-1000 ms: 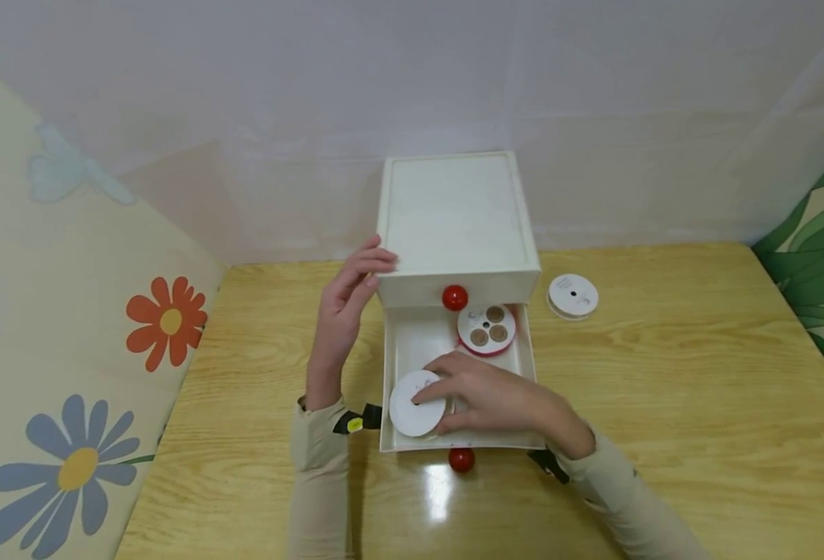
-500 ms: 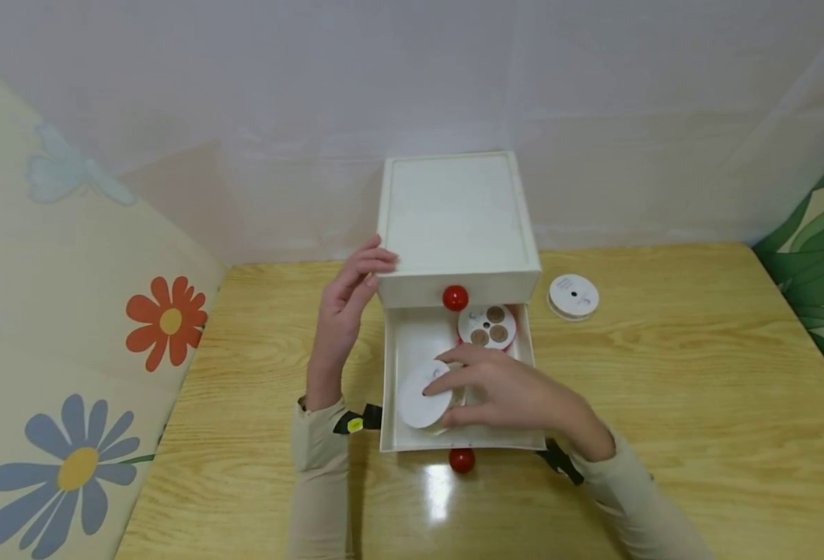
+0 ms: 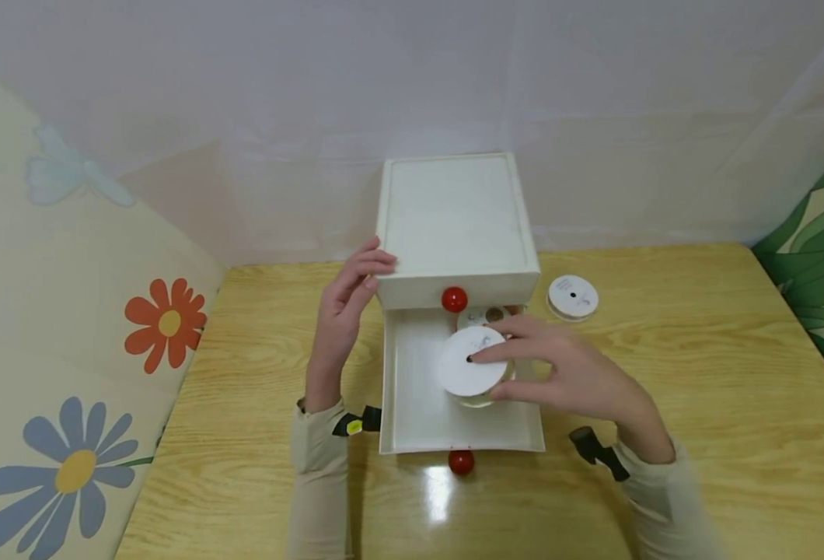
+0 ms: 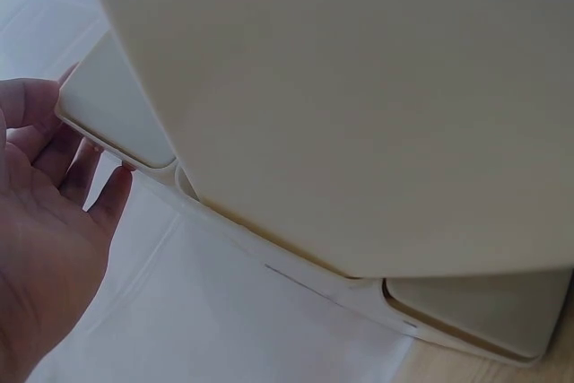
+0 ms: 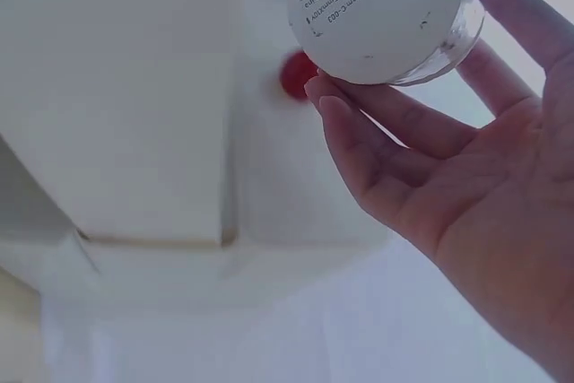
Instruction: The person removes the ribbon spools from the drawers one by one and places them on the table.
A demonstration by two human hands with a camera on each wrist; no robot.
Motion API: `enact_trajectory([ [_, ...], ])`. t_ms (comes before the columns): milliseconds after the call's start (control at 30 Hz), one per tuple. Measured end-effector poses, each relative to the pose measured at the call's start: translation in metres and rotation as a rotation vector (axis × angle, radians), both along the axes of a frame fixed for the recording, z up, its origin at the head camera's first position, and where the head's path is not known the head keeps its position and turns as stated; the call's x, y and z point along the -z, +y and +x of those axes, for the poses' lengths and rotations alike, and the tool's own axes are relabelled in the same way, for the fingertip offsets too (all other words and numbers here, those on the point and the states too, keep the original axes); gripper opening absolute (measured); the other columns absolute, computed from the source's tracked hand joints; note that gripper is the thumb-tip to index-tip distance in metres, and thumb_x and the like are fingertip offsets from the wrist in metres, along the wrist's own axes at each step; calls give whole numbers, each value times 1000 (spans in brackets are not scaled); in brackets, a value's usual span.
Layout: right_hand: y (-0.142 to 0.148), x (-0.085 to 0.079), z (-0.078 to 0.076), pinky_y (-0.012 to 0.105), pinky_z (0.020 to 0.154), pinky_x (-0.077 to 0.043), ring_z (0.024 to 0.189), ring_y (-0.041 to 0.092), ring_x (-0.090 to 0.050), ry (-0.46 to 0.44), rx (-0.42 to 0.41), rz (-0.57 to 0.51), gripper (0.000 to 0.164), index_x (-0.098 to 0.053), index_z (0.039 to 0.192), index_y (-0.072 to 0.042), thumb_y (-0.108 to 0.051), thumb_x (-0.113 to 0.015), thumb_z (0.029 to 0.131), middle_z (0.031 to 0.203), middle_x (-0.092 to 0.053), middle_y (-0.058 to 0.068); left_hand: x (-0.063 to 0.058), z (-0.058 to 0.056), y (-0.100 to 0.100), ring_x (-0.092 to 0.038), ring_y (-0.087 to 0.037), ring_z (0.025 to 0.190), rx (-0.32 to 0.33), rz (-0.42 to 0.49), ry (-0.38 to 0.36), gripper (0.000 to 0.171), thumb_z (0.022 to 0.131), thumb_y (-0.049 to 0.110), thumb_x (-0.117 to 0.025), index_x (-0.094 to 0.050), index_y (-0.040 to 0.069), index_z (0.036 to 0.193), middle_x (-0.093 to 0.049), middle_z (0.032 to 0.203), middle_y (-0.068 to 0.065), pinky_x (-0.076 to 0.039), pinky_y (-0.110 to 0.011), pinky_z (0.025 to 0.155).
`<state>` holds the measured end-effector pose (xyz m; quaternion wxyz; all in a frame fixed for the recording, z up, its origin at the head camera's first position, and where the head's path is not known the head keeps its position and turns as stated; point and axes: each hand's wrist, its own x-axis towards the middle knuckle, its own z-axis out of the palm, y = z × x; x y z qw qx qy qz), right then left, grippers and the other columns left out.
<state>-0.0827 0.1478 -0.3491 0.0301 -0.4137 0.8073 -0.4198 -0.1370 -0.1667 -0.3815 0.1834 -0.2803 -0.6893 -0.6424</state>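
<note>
My right hand holds a white ribbon spool over the pulled-out lower drawer. Printed text shows on the spool's face in the right wrist view, and its edge looks pale and shiny. Under the right fingers, at the back of the drawer, a second spool is partly hidden. My left hand rests against the front left corner of the white two-drawer cabinet; its fingertips touch the edge, as the left wrist view also shows.
Another white ribbon spool lies on the wooden table, right of the cabinet. Red knobs stick out from the upper drawer and the lower drawer's front. A white sheet hangs behind.
The right hand has lifted the white spool from the drawer's front left and carried it right and back, partly covering the spool behind. The left hand stays where it was.
</note>
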Motion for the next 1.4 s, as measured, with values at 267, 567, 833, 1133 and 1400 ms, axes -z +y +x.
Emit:
enact_trajectory([
  [267, 33, -8, -7, 21, 89, -52, 111, 16, -60, 112, 59, -169, 51, -78, 119, -13, 2, -90, 71, 127, -69, 7, 0, 1, 0, -37, -30, 148, -2, 7, -5, 24, 102, -7, -43, -60, -21, 113, -66, 128, 10, -23, -48, 127],
  [567, 61, -11, -7, 22, 107, -48, 128, 16, -61, 168, 165, -262, 47, -79, 115, -4, 5, -89, 70, 130, -70, 13, 0, 1, 1, -38, -30, 148, -5, 7, -1, 24, 102, -7, -43, -60, -20, 112, -66, 128, 10, -23, -49, 127],
  [833, 77, -11, -10, 20, 101, -51, 121, 14, -65, 227, 253, -344, 39, -78, 110, 3, -30, -83, 88, 125, -72, 7, -4, 3, 4, -40, -30, 147, -46, -12, -6, 23, 104, -7, -44, -62, -18, 111, -66, 126, 5, -26, -47, 126],
  [1133, 81, -11, -15, 20, 103, -49, 121, 11, -65, 192, 359, -304, 37, -78, 112, 3, 5, -87, 76, 123, -73, 0, -9, 5, 14, -46, -27, 143, -197, -96, 22, 19, 105, -3, -50, -68, -9, 109, -67, 119, -23, -33, -43, 123],
  [1400, 90, -1, -23, 21, 99, -50, 112, 17, -68, 75, 378, -563, 31, -70, 114, 17, 12, -78, 84, 122, -74, 8, -8, 4, 18, -47, -28, 141, -208, -61, 26, 18, 104, -5, -49, -66, -11, 106, -66, 116, -26, -32, -43, 123],
])
